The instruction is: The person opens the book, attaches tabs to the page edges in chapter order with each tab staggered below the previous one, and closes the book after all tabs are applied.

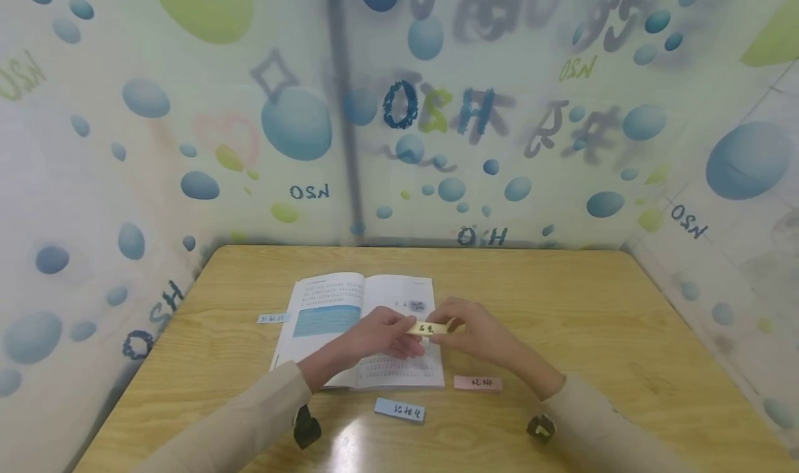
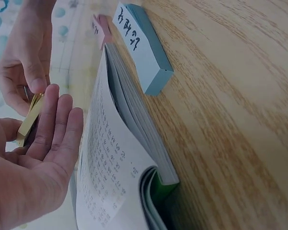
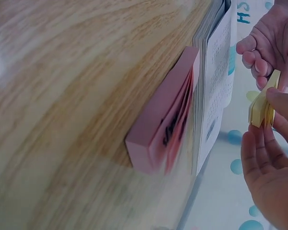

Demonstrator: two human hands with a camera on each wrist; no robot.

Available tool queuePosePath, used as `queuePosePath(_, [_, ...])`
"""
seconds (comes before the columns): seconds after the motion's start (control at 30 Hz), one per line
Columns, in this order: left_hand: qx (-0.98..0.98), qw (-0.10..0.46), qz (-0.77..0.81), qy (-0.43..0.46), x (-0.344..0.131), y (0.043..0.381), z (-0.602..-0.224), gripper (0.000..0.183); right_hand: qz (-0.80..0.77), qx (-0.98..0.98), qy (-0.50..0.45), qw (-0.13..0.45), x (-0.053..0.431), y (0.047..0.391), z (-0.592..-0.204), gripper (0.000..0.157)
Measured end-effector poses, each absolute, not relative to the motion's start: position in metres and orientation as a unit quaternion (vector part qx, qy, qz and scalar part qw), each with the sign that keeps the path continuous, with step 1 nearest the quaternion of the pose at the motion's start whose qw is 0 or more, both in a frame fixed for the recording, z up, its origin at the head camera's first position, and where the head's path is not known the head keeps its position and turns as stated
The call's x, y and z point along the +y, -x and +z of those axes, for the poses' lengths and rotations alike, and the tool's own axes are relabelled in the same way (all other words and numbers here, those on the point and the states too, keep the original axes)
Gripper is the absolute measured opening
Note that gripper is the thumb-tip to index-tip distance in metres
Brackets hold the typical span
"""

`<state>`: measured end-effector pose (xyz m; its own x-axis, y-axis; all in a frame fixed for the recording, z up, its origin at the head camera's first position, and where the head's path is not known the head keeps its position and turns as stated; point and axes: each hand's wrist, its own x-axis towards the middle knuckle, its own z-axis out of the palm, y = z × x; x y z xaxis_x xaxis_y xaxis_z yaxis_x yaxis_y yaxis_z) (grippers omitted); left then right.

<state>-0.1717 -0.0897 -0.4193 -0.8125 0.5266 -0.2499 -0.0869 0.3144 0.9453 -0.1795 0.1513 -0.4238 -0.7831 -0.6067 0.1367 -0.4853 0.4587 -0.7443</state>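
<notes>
Both hands hold a yellow sticky-note pad (image 1: 428,329) with dark handwriting, above the right page of an open book (image 1: 399,372). My left hand (image 1: 383,332) pinches one end between thumb and fingers. At the other end, my right hand (image 1: 477,329) grips with thumb and fingertips. In the right wrist view, sheets of the yellow pad (image 3: 264,108) fan apart near the right thumb. The left wrist view shows the remaining left fingers (image 2: 62,124) stretched out beside the pad.
A blue sticky-note pad (image 1: 399,410) lies in front of the book, and a pink pad (image 1: 477,383) lies to its right. A light blue note (image 1: 272,317) sticks out at the book's left edge. All rest on a wooden table (image 1: 530,286) against a patterned wall.
</notes>
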Motion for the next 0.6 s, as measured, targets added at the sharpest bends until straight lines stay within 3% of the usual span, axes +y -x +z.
queuePosePath(0.6, [0.773, 0.254, 0.571, -0.109, -0.0876, 0.1686, -0.4193, 0.041, -0.353, 0.870, 0.345, 0.019, 0.1457, 0.1755, -0.4175, 0.025])
